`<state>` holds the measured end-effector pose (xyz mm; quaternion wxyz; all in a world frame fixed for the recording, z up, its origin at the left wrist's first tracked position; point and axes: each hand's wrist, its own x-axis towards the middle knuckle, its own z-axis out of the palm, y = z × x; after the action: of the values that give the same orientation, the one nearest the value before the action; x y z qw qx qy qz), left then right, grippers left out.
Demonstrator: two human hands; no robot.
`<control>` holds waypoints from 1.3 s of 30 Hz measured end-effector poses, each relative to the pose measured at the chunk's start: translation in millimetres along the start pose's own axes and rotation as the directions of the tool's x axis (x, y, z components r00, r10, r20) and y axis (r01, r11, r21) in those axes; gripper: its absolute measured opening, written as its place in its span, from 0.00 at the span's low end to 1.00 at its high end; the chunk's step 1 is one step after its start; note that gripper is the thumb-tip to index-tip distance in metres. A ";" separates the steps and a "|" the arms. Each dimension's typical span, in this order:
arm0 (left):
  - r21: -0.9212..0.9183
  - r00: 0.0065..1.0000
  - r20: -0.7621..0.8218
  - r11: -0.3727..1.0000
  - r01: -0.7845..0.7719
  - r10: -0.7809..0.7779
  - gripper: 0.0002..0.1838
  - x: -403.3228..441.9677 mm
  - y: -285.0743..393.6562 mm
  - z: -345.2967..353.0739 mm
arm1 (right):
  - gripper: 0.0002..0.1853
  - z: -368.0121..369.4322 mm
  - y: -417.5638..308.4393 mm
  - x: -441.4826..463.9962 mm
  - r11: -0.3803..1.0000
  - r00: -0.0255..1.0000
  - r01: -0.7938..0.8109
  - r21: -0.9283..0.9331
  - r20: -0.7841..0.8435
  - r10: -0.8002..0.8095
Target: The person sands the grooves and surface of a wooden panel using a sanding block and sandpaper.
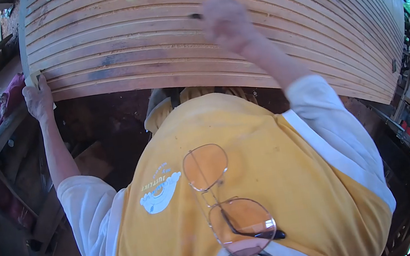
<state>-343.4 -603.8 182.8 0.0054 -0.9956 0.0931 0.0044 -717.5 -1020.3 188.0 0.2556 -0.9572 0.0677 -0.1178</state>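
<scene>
Nearest the camera, metal-rimmed eyeglasses [242,223] rest on the yellow, white-sleeved shirt [299,182], before the long, grooved, pale-brown wooden panel [147,35]. Left hand [40,100] grips the panel's near left corner; right hand [226,25], blurred, is closed around a small dark object [195,16] over the panel's middle. Left of the panel: magenta cloth [11,99].

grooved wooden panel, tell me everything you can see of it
The grooved wooden panel is broad and reddish-tan, apparently bare wood, with many roughly parallel grooves running side to side. Dark smudges mark its near left part, and some groove edges look pale and rough. It spans the upper part of the view and runs out at the top. The left hand is at its near left corner; the right hand is over it, blurred, so contact there is unclear.
</scene>
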 end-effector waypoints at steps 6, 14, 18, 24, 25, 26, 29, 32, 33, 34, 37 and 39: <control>-0.042 0.995 0.090 0.998 -0.039 0.043 0.38 -0.5 -4.8 -9.0 | 0.06 31.2 -12.4 36.8 0.994 0.995 0.062 -0.090 -0.071 -0.068; 0.024 1.000 0.022 1.000 0.001 -0.002 0.37 -3.1 1.3 -2.9 | 0.16 -50.2 34.1 -44.1 0.917 0.980 -0.056 -0.395 0.152 0.125; -0.006 0.996 -0.054 0.997 -0.077 0.077 0.38 -1.8 -9.4 8.4 | 0.14 58.5 -49.9 94.7 0.991 0.991 0.107 -0.083 0.085 -0.100; -0.047 0.992 -0.045 0.992 -0.116 0.114 0.37 -17.4 -12.4 0.5 | 0.13 34.4 -55.6 83.0 0.965 0.992 0.082 -0.249 0.112 -0.056; -0.009 0.986 -0.115 0.993 -0.120 0.118 0.37 -16.3 -9.6 2.7 | 0.16 16.8 -34.0 56.2 0.956 0.989 0.061 -0.286 0.147 -0.019; -0.002 0.984 -0.148 0.995 -0.102 0.101 0.37 -17.1 -7.1 3.6 | 0.15 0.8 -16.7 34.7 0.935 0.981 0.024 -0.354 0.191 0.047; 0.041 0.973 -0.216 0.997 -0.069 0.076 0.37 -25.0 0.0 -0.9 | 0.15 6.0 -19.6 26.3 0.925 0.994 0.031 -0.378 0.110 0.011; 0.126 0.983 -0.135 0.986 -0.106 0.123 0.38 -18.3 -5.7 -0.2 | 0.06 73.2 -66.9 105.7 0.972 0.990 0.139 -0.188 0.045 -0.133; 0.079 0.990 -0.104 0.993 -0.092 0.100 0.38 -16.0 -8.9 4.1 | 0.06 105.5 -70.3 127.0 0.959 0.951 0.271 0.088 -0.177 -0.253; 0.033 0.995 -0.064 0.997 -0.076 0.078 0.38 -14.9 -11.5 7.3 | 0.05 129.9 -80.8 152.4 0.958 0.961 0.260 0.123 -0.129 -0.244; -0.019 0.992 -0.010 0.991 -0.129 0.129 0.34 -13.1 -11.5 -6.9 | 0.08 95.6 -93.5 140.3 0.974 0.996 0.061 -0.217 0.074 -0.046; -0.044 0.992 -0.018 0.991 -0.127 0.126 0.34 -1.9 -15.2 -6.9 | 0.15 56.3 -58.1 92.1 0.972 0.997 0.074 -0.222 0.027 -0.070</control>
<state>-342.4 -588.5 189.9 -0.0181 -0.9876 0.1561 -0.0007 -610.1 -961.1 187.6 0.1429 -0.9827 0.0433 -0.1097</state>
